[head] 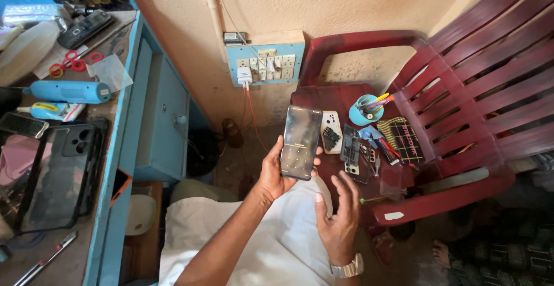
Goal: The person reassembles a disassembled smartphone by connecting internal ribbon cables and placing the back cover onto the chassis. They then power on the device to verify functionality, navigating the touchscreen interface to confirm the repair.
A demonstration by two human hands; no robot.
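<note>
My left hand [276, 173] holds up a dark smartphone [300, 142] with its screen facing me, thumb at its right edge. Just below and to the right, my right hand [338, 217] hovers with fingers spread and nothing in it; a metal watch is on that wrist. Behind the phone, a dark red plastic chair [461, 84] carries a white phone back cover [330, 131], opened phone parts [355, 153], a blue cup of tools [366, 109] and a dark patterned pouch [402, 139].
A blue workbench [118, 142] on the left holds a black phone case [60, 176], a blue cylinder-shaped tool [69, 91], red rings, an old keypad phone [86, 27] and loose tools. A wall socket board [264, 62] with a white charger hangs ahead. Another person's foot [443, 253] shows bottom right.
</note>
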